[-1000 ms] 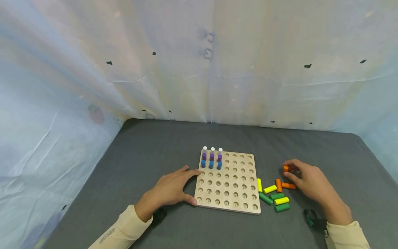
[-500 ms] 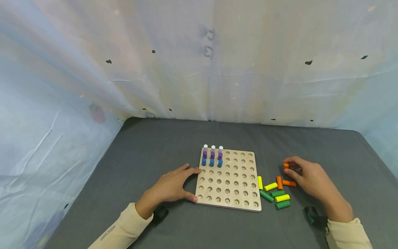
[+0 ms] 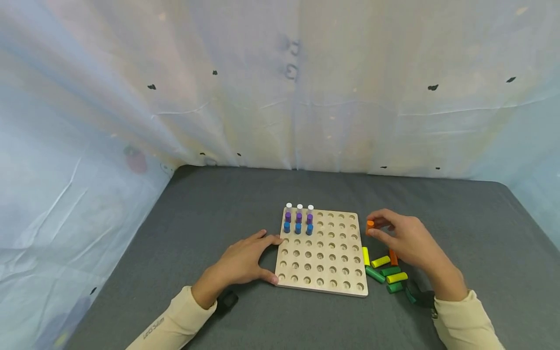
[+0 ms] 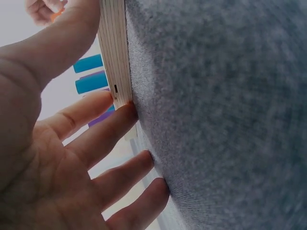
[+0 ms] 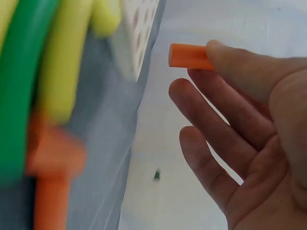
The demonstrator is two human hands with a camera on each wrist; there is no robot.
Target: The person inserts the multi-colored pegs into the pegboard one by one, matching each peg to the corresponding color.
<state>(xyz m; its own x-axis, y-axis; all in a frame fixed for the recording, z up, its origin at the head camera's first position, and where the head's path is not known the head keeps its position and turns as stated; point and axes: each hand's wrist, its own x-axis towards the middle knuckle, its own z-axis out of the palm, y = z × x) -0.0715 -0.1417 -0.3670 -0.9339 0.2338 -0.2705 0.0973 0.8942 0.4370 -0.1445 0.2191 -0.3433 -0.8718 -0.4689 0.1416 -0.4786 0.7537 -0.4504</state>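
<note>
A pale wooden pegboard (image 3: 323,290) lies on the dark cloth, its holes in a grid. Three white pegs (image 3: 299,208), three purple pegs (image 3: 299,218) and three blue pegs (image 3: 298,228) stand upright in its back left corner. My left hand (image 3: 239,261) spreads along the board's left side; thumb and forefinger touch its edge, and other fingertips (image 4: 160,187) rest on the cloth. Beyond the right edge, above the cloth, my right hand (image 3: 408,237) pinches an orange peg (image 5: 188,56) between thumb and fingers, with the peg's free end sticking out.
Loose pegs lie right of the board: several yellow pegs (image 3: 380,261), several green pegs (image 3: 374,274) and an orange peg (image 3: 393,257) partly behind my right hand. In the right wrist view, orange pegs (image 5: 52,201) lie crossed. A pale curtain (image 3: 332,97) hangs behind the table.
My right hand has moved left toward the board with the orange peg, leaving its spot beyond the loose pegs. My left hand stays at the board's edge.
</note>
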